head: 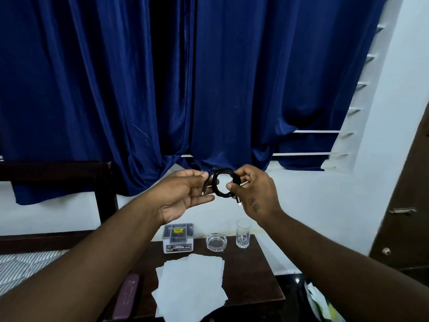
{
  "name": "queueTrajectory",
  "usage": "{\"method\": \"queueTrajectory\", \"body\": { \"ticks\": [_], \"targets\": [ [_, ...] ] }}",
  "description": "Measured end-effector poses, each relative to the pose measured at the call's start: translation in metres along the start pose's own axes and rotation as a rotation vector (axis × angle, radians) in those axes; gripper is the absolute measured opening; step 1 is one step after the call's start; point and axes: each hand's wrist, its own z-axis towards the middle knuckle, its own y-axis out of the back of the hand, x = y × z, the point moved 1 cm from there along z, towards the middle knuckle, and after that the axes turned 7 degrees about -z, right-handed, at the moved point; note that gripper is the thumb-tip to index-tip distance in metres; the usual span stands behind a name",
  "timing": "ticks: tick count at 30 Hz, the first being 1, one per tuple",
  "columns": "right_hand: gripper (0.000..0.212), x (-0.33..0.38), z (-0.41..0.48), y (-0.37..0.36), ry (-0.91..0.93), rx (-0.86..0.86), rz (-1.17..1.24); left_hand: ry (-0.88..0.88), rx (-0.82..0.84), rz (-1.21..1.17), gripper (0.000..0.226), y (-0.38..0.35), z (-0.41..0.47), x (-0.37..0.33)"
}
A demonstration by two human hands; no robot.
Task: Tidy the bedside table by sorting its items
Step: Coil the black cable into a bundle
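Held up in mid-air against the blue curtain, well above the bedside table: a black cable wound into a small upright coil, face-on to the camera. Right hand pinched shut on the coil's 3 o'clock side, thumb and fingers clamped around the bundled strands. Left hand at the coil's 9 o'clock, palm up and fingers loosely spread, thumb tip touching or just beside the rim; a true grip there cannot be told. One plug end dangling at the coil's 8 o'clock over the left palm, a second hanging at 5 o'clock below the right fingers. Hands close together, parted only by the coil. Directly beneath, at 6 o'clock from the hands: a small clear-lidded box, a glass ashtray and a drinking glass in a row along the table's far edge, loose white papers nearer, a maroon case at the table's 8 o'clock edge. Likely next: straight down to set the coil, right hand better placed to carry it.
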Motion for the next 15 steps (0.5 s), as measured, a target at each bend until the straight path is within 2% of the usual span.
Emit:
{"method": "queueTrajectory", "body": {
  "ticks": [3, 6, 12, 15],
  "targets": [
    [0.014, -0.001, 0.002, -0.002, -0.013, -0.009, 0.024, -0.018, 0.063, -0.011, 0.007, -0.003, -0.002, 0.004],
    [0.016, -0.002, 0.003, -0.005, -0.018, -0.008, 0.061, -0.066, 0.051, 0.039, 0.011, -0.006, -0.002, 0.010],
    [0.019, 0.005, -0.002, -0.006, 0.041, -0.020, 0.037, -0.233, 0.053, 0.106, 0.011, -0.012, -0.003, 0.016],
    [0.022, 0.004, -0.001, -0.009, 0.059, -0.034, -0.016, -0.325, 0.082, 0.126, 0.021, -0.014, 0.000, 0.017]
  ]
}}
